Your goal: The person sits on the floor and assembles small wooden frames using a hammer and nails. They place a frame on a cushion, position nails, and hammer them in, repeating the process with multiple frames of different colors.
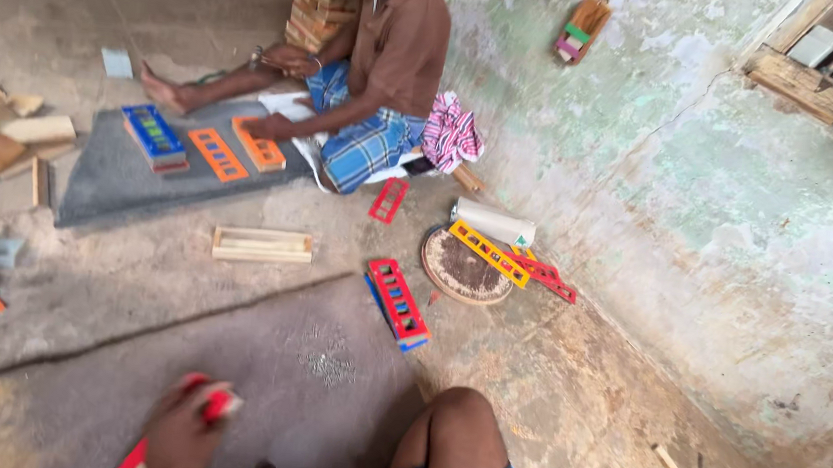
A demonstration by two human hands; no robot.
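Observation:
At the bottom of the view my left hand (pixel 180 434) is blurred and closed around a small red piece (pixel 217 404). A red strip (pixel 129 462) shows just below that hand. My bare knee (pixel 460 429) rises at the bottom centre. My right hand is out of view. A red slotted frame on a blue one (pixel 397 301) lies on the concrete floor ahead of my knee.
Another person sits against the wall on a grey mat (pixel 110 182) with blue (pixel 154 136) and orange frames (pixel 217 154). A round woven disc (pixel 459 268), yellow frame (pixel 488 253), white roll (pixel 493 223), wooden tray (pixel 262 245) and stacked wooden blocks (pixel 321 5) lie about.

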